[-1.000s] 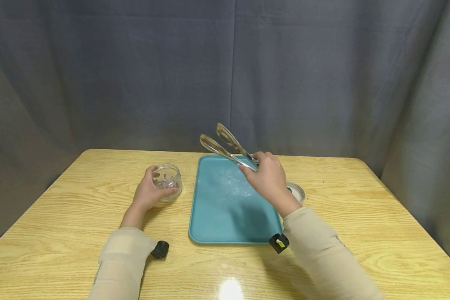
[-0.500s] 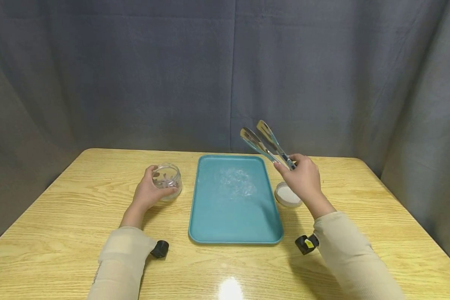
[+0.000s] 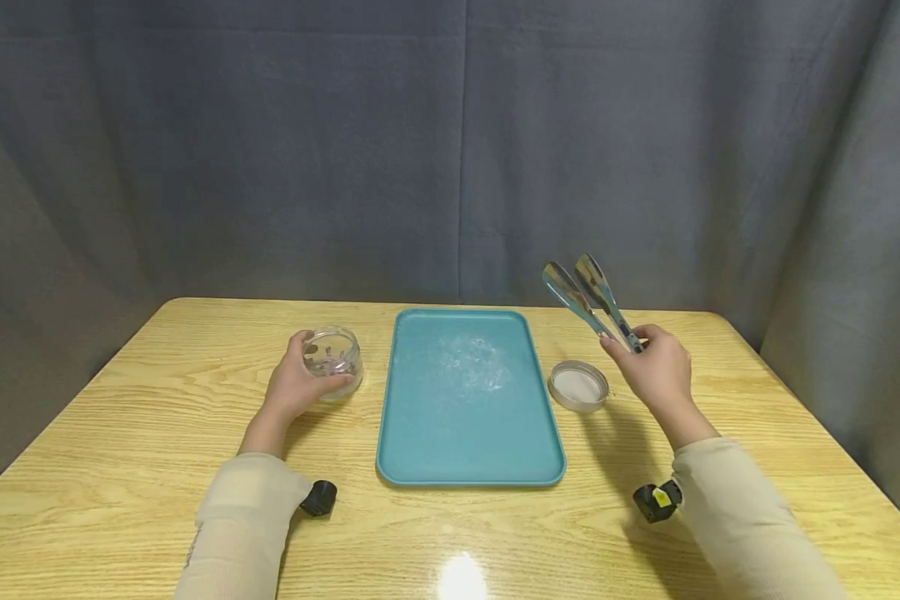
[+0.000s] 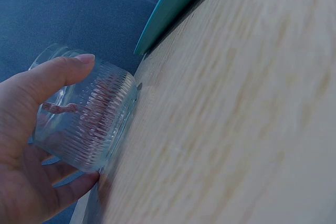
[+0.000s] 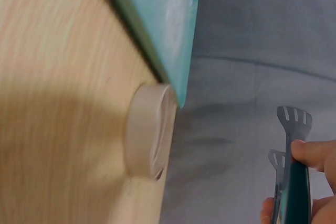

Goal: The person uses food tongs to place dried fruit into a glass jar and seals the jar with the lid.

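My left hand (image 3: 298, 385) grips a clear glass jar (image 3: 345, 367) left of the teal tray, thumb on the near side and fingers round the far side. Ribbed walls show in the left wrist view, where small reddish-brown twisted pieces (image 4: 94, 111) lie inside the jar. In my right hand (image 3: 656, 367) is a pair of metal tongs (image 3: 600, 300), raised above the table at the right with its two arms spread apart and nothing between them. The right wrist view shows slotted tong heads (image 5: 295, 121) and a dark teal handle (image 5: 297, 195) between thumb and fingers.
A teal tray (image 3: 468, 433) with whitish marks lies mid-table. To its right sits a round lid (image 3: 579, 387), pale inner side up. The wooden table (image 3: 157, 400) ends at a grey curtain (image 3: 307, 167) behind.
My right hand has moved right with the tongs, from over the tray to beyond the lid, which is now uncovered in the head view. The left hand and jar have stayed put.
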The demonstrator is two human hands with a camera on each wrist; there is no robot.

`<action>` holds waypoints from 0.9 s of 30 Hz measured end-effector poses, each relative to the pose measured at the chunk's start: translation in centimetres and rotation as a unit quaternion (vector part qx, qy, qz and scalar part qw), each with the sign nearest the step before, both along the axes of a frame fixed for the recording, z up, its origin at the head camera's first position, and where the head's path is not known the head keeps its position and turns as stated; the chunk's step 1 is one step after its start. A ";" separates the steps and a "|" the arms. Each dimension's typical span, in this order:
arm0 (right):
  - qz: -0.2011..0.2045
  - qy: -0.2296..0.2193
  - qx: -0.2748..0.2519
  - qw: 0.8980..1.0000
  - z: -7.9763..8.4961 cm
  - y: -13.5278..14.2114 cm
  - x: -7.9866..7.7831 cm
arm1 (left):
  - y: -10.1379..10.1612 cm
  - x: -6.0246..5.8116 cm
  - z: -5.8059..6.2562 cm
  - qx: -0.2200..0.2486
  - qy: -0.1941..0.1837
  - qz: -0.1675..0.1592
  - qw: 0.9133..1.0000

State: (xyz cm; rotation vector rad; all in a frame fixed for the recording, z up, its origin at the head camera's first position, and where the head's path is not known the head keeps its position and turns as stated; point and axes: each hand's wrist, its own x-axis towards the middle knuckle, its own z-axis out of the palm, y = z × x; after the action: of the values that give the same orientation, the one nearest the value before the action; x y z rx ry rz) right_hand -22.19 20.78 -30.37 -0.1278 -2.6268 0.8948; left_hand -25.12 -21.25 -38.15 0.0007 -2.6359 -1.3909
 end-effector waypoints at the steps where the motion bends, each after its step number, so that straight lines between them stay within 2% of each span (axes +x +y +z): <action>1: -0.004 -0.002 0.000 1.000 -0.1 0.4 0.0 | 0.0 0.0 0.0 -0.001 0.000 0.000 1.000; 12: -0.060 -0.053 -0.015 0.997 -2.1 3.9 0.4 | 0.0 0.0 0.1 -0.002 -0.005 0.000 1.000; 27: -0.098 -0.075 -0.003 0.992 -4.4 6.2 -0.2 | 0.0 0.0 0.0 -0.002 0.005 -0.005 1.000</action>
State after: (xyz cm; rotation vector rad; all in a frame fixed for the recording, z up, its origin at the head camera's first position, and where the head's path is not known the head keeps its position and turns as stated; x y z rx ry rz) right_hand -22.43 27.03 -34.81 -0.4620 -2.6889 0.8564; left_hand -25.14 -21.27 -38.20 -0.0209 -2.6353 -1.3841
